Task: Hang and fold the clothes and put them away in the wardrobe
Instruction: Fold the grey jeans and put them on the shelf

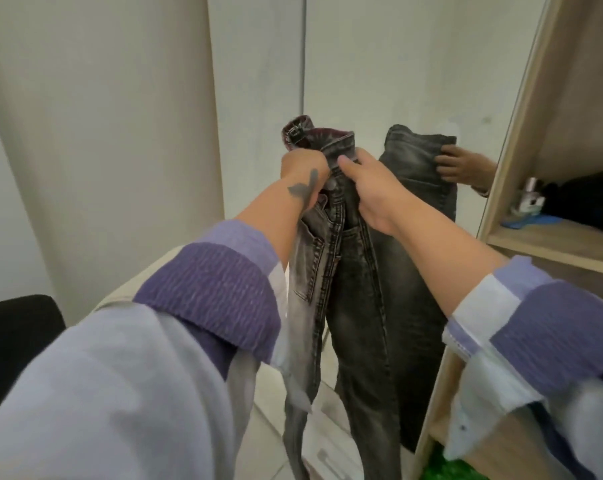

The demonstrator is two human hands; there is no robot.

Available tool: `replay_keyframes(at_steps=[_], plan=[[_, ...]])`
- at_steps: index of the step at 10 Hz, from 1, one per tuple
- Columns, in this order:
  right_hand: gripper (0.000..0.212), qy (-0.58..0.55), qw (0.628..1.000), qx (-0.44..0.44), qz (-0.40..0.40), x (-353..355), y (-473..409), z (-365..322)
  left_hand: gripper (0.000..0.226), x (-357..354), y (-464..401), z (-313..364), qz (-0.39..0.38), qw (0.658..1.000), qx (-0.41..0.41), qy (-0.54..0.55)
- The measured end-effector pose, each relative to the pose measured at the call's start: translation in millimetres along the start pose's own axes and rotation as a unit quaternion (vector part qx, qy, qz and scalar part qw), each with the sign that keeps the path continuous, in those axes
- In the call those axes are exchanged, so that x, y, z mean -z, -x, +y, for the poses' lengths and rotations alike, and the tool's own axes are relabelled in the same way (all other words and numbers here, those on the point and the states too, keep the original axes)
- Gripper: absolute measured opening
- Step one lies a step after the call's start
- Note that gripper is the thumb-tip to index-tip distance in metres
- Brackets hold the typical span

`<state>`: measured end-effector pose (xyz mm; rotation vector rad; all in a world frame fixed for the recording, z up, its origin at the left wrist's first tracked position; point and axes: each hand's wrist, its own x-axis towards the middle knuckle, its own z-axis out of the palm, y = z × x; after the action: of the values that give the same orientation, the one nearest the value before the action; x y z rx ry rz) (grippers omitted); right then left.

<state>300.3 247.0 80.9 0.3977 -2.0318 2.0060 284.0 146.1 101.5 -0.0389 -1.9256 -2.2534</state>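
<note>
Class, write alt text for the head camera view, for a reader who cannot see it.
Both hands, left and right, grip the waistband of grey washed jeans held up, legs hanging, before a mirrored wardrobe door.

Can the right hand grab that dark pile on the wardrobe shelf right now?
Probably not yet. The right hand is gripping the jeans at the waistband, together with the left hand. The dark pile sits open on the shelf, so the path looks free once it lets go.

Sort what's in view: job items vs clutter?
Job: grey washed denim jeans, held up at the waistband by left hand and right hand; light wooden wardrobe.

Clutter: black folded fabric, blue item on shelf; black chair.
</note>
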Motion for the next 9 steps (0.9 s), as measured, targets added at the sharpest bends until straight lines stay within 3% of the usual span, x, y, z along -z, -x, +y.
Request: replay_keyframes(at_steps=[1,2,3,4,5,6,7,8,9], plan=[[0.03,-0.016,0.999,0.024,0.024,11.9,1.3,-4.7,0.03,-14.9,-7.7,14.3,0.008,0.997,0.009,0.075],[0.033,-0.033,0.999,0.023,0.017,22.0,-1.1,-5.2,0.023,-23.9,-11.6,21.4,-0.032,0.99,0.032,0.135],[0.038,-0.086,0.996,0.021,-0.016,27.1,-0.3,-5.1,0.029,-27.3,-14.6,21.6,-0.025,0.991,0.023,0.131],[0.052,-0.057,0.998,0.025,-0.013,20.0,1.1,-3.5,0.039,-20.1,-12.3,19.1,-0.034,0.99,0.011,0.133],[0.059,0.033,0.996,0.044,0.073,4.9,2.3,-0.8,0.037,-7.4,-6.9,18.0,-0.094,0.987,0.008,0.132],[0.056,0.02,0.992,0.039,0.117,-8.0,2.3,4.8,0.034,12.8,-0.4,15.3,-0.124,0.979,-0.001,0.16],[0.051,-0.02,0.991,0.036,0.127,-22.2,0.5,5.8,0.024,41.3,-3.3,3.4,-0.034,0.994,-0.103,0.005],[0.05,-0.07,0.992,0.039,0.1,-36.7,0.1,3.4,0.042,88.0,-12.3,-20.9,0.153,0.937,-0.253,-0.188],[0.054,-0.115,0.991,0.038,0.05,-46.1,0.7,1.5,0.078,135.1,-14.2,-31.3,0.194,0.929,-0.248,-0.193]])
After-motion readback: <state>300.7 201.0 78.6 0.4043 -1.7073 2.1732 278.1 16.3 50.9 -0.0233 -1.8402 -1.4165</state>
